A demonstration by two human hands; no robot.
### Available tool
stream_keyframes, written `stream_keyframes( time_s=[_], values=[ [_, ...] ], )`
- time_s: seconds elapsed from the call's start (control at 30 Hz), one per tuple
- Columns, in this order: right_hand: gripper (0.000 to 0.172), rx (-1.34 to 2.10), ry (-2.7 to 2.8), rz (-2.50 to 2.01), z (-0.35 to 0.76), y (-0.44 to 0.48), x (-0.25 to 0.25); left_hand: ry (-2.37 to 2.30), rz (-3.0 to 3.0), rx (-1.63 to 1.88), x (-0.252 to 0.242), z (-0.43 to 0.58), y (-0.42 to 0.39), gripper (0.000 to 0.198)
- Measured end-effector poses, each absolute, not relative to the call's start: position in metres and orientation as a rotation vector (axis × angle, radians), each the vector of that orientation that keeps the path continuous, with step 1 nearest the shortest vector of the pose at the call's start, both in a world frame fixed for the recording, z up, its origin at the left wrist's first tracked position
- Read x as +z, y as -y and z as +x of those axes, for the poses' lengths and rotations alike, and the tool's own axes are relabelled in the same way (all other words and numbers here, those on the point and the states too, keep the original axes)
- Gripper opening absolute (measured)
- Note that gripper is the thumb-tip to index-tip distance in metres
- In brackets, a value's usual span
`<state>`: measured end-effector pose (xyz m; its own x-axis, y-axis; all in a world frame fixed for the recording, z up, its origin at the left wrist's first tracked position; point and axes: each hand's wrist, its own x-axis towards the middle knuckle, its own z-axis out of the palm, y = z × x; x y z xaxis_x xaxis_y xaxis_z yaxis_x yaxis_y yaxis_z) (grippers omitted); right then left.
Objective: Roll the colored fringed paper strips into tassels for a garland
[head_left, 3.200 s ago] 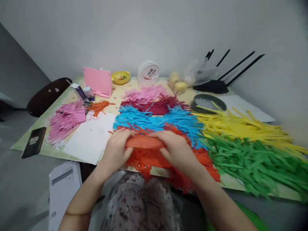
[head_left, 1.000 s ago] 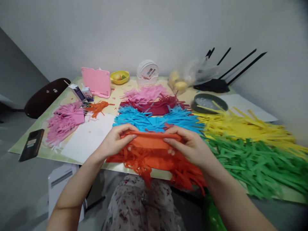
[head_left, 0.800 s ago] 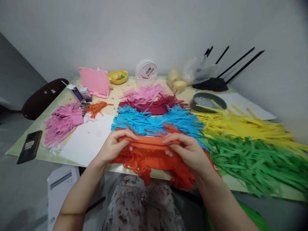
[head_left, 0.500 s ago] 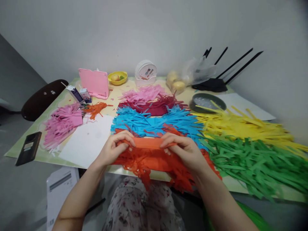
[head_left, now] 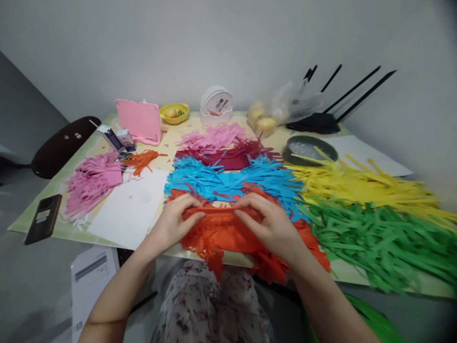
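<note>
Both hands pinch the top edge of an orange paper fringe at the table's front edge. My left hand is closed on its left part, thumb and fingers together. My right hand grips the same folded edge farther right. Cut strips of the fringe hang over the front edge. Just behind lies a blue paper fringe, then a dark red fringe and a pink fringe. To the right are a yellow fringe and a green fringe.
At left lie a pink fringe bundle, white paper and a phone. Farther back stand drink cartons, a pink tablet case and a yellow bowl. A dark round dish and a black router sit right.
The band along the orange fringe's top has turned, so its flat face now shows as a thin folded edge. Both hands have tilted with it, the fingers reaching over the top.
</note>
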<state>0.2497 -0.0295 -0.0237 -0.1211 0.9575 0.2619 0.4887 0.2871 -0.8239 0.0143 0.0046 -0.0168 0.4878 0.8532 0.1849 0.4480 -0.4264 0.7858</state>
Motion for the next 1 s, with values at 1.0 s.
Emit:
stream_keyframes(
  time_s=[1.0],
  values=[
    [0.008,0.723,1.576,-1.313,0.236,0.038,-0.027,-1.088,1.993,0.896,-0.024,0.016,0.004,0.012]
  ],
)
